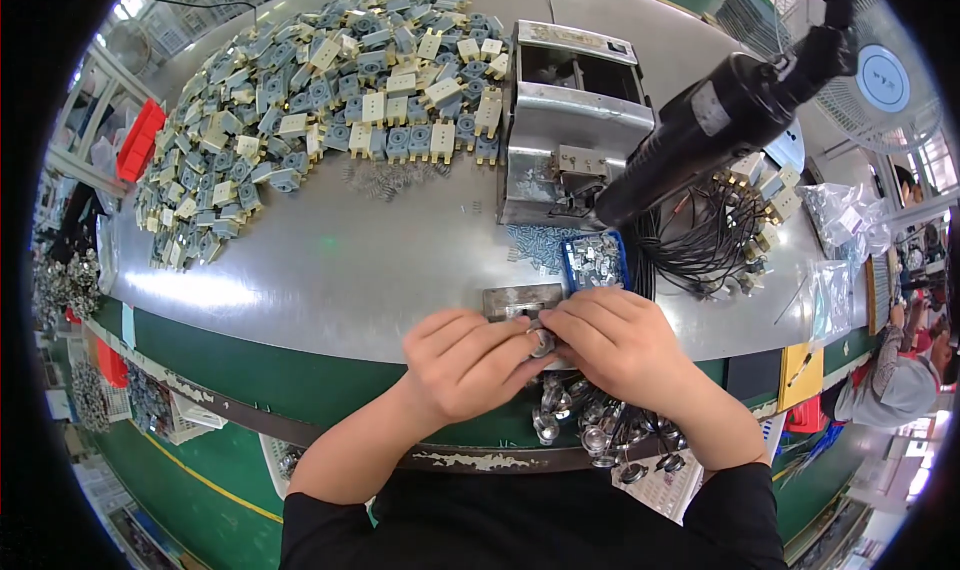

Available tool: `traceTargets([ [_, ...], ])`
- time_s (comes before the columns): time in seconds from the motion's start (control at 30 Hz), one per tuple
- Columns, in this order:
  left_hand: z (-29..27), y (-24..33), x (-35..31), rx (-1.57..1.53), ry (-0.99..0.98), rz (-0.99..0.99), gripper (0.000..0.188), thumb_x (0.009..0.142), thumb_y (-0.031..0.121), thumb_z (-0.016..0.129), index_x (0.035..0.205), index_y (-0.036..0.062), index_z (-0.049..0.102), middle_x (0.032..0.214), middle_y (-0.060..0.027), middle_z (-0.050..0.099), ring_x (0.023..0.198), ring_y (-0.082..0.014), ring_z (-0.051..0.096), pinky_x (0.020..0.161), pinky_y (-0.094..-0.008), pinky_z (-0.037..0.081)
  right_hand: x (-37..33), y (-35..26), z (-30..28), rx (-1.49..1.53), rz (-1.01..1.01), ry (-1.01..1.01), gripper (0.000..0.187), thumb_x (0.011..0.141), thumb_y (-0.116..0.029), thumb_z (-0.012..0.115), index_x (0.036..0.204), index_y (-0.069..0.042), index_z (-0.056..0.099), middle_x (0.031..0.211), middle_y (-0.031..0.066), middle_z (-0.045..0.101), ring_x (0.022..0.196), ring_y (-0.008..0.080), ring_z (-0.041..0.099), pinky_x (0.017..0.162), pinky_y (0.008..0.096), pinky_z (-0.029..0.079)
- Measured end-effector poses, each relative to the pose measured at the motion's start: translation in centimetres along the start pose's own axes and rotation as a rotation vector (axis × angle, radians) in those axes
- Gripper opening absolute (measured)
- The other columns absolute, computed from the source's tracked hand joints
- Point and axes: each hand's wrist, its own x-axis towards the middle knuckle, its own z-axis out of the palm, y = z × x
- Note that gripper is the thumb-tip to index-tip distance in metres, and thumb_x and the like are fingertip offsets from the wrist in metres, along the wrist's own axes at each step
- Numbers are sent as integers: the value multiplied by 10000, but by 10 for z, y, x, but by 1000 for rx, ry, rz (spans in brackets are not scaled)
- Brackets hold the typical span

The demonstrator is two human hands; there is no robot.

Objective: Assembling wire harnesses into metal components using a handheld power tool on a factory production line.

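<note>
My left hand [465,362] and my right hand [612,348] meet at the table's near edge, both closed. Between their fingertips is a small round silver metal part [542,343], partly covered by the fingers. Just beyond the fingertips sits a metal block [515,300] on the steel tabletop. A blue tray [567,267] of small metal pieces stands behind my right hand, with loose bluish screws [535,242] beside it. Below my right hand, several round silver metal parts [597,438] lie bunched over the table edge.
A large heap of grey and cream plastic parts [370,80] covers the far left, with loose springs [385,182] before it. A metal machine housing [550,120] and a thick black cylinder [690,130] stand at centre right. Black cables [690,245] lie beyond; a person [890,380] sits far right.
</note>
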Motion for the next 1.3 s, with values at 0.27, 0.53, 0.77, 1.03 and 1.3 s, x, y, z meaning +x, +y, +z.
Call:
traceTargets([
  [0.27,4,9,-1,-136,34,-91,520,783,441,953,1054,89,684,997,-68,778,851,-234,772,784,-348,618,-35,35,-16,29,-281,181,243,931,-206,741,1094,-28,711,1045,93,742,992,315,737,922,451,600],
  [0.53,12,-1,-9,-382,-211,64,383,781,352,933,981,85,744,933,-56,766,864,-230,771,814,-357,636,-50,149,-74,-948,620,762,752,925,-415,820,1406,82,527,1404,283,572,1364,443,479,1182,555,319],
  [0.77,14,1,-12,-440,-239,58,320,782,282,930,960,95,742,869,-36,743,779,-221,755,735,-353,632,-35,133,-75,-757,603,780,565,916,-218,816,1382,18,600,1411,209,587,1356,377,509,1167,474,376],
  [1.03,15,9,3,-500,-510,16,407,731,337,930,1013,113,740,935,-13,731,816,-219,736,787,-362,600,-52,58,-75,13,411,311,261,866,21,771,1124,0,736,836,94,716,716,223,689,643,313,508],
  [1.3,17,11,2,-463,-507,11,533,716,347,916,1126,58,738,855,-21,681,732,-221,673,783,-381,560,-41,33,-47,38,253,-7,195,770,-2,777,959,-45,766,897,82,705,764,292,703,666,394,569],
])
